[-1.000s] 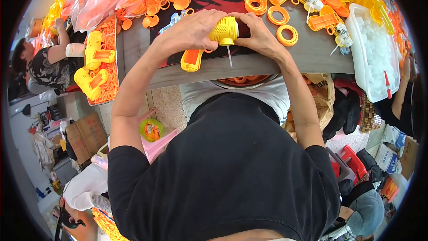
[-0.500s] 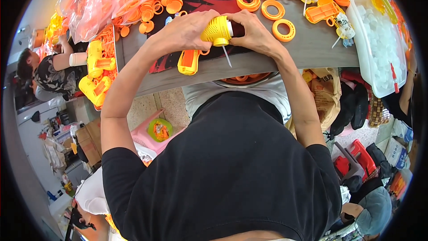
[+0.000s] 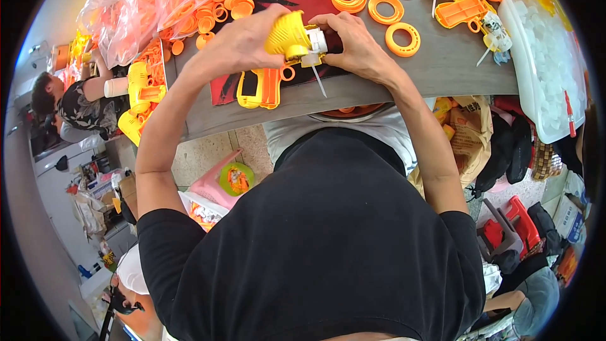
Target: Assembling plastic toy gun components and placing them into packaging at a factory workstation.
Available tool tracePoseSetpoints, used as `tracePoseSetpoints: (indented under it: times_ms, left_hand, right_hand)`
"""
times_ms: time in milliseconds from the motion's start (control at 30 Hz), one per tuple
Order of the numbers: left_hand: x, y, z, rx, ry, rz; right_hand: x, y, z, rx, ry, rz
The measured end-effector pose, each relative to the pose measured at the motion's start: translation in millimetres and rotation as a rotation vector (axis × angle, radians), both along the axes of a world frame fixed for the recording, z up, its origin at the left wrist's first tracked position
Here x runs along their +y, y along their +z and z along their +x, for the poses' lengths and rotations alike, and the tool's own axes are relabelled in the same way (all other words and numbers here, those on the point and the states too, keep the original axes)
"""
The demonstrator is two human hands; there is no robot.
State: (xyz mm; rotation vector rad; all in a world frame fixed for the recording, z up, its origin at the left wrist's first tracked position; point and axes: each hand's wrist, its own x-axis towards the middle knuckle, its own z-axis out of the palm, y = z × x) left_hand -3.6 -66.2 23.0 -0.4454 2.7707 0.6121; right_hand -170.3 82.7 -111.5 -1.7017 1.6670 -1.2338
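Observation:
My left hand grips a ribbed, rounded yellow shell, fingers wrapped over its far side and thumb at its near edge. Right beside it is a white cylindrical part, held between the thumb and fingers of my right hand. A thin pale strip hangs down from under this part. Below the shell lies an orange handle with a yellow frame and a small ring. Whether the handle joins the held parts is hidden.
Orange rings and orange handle halves with white printed cylinders lie to the right. A white tub of translucent pieces stands beyond. Plastic bags and orange caps fill the far left. Yellow assemblies sit near a person.
The yellow shell has shifted left and tilted away from the white part, which now shows more. The handle below has turned, showing its yellow frame.

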Motion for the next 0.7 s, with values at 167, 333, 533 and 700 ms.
tracePoseSetpoints:
  times_ms: [167, 333, 533, 700]
  left_hand:
    - [-15, 17, 42, 0.065, 0.162, -0.075]
    - [-27, -17, 126, 0.12, 0.393, -0.188]
    - [-12, -47, 151, 0.092, 0.404, -0.347]
    - [7, -32, 94, 0.532, 0.285, -0.213]
  right_hand:
    - [2, 0, 0, -0.005, -0.018, -0.016]
    - [3, 16, 0, -0.045, 0.045, 0.041]
    - [2, 13, -3, -0.125, 0.062, 0.037]
    - [-2, 14, -2, -0.141, 0.088, 0.082]
